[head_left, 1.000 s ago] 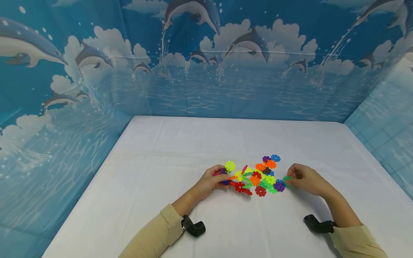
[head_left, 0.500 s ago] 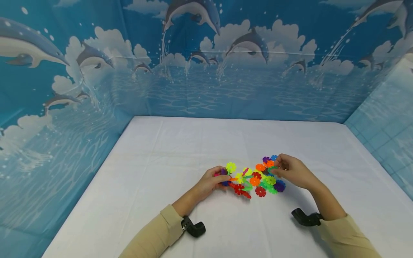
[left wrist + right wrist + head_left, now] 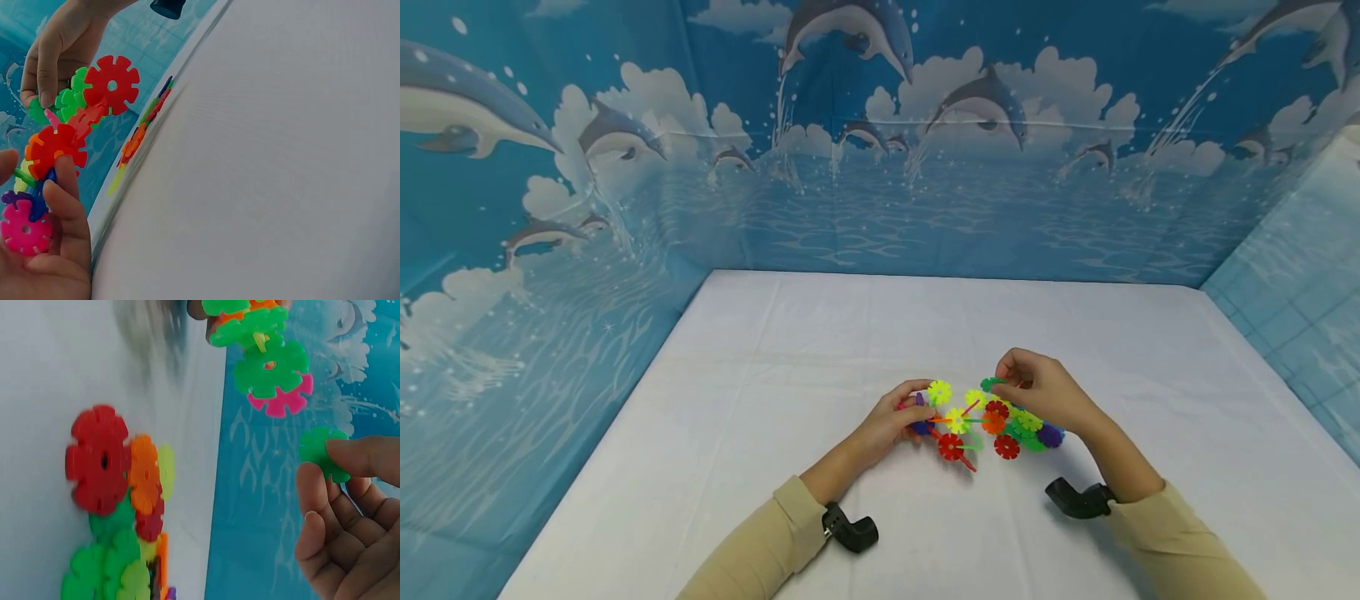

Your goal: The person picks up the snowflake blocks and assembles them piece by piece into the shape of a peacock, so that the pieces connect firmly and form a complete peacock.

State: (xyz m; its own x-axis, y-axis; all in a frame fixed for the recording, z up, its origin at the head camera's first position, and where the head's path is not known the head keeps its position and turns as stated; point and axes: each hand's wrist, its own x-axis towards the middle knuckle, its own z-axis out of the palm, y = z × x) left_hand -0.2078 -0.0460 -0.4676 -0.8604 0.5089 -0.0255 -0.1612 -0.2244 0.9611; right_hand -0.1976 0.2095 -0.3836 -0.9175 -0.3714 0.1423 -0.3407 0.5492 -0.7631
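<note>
A green slotted disc [image 3: 320, 447] is pinched in the right hand [image 3: 1051, 390], just beside a colourful cluster of flower discs [image 3: 957, 421] gripped above the desk [image 3: 820, 350] by the left hand [image 3: 886, 423]. Probably best: brace the cluster, align slots, push squarely. More joined discs [image 3: 1030, 427] rest on white cloth; dolphin-printed drapes [image 3: 850, 212] surround everything.

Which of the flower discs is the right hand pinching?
The single green disc between the fingers of the right hand. In the right wrist view it is apart from both the cluster in the left hand and the pile on the table.
</note>
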